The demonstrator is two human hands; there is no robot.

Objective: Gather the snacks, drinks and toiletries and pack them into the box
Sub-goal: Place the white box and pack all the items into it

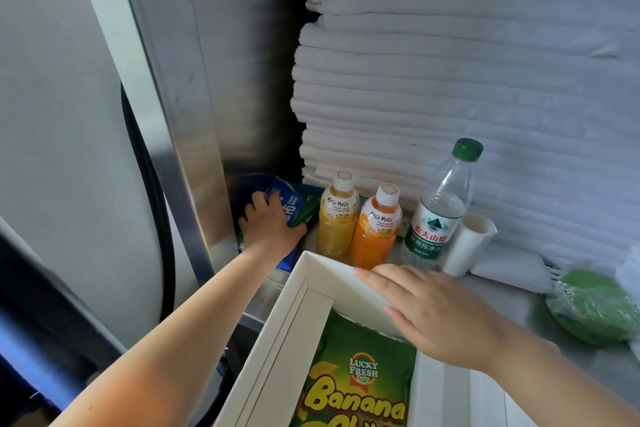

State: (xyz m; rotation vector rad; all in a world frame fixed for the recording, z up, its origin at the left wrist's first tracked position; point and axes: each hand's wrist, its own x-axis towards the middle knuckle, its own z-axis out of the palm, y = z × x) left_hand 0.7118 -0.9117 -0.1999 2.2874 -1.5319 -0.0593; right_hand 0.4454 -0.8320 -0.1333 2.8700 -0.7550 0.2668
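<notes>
— Hands first: your left hand point(268, 222) is at the back-left corner of the counter point(519, 302), fingers curled round a blue packet point(285, 206) beside the metal panel point(207, 80).

— Agreed. Your right hand point(440, 308) lies flat, fingers straight, on the far wall of the white box point(277, 322); it grips nothing.

— Contents of the box: one bag of banana chips point(360, 385), label up. Its lower part is out of view.

— Outside the box, just behind that far wall, you have three upright bottles in a row: a yellow juice bottle point(337, 222), an orange juice bottle point(375, 236) and a water bottle point(440, 211) with a green cap. The blue packet sits just left of the yellow one.

— A white roll point(467, 243) stands just right of the water bottle. A green thing in clear wrap point(592, 308) lies at the counter's right edge, well apart from both hands.

— Background: a tall stack of folded white towels point(450, 80) rises behind the bottles.
</notes>
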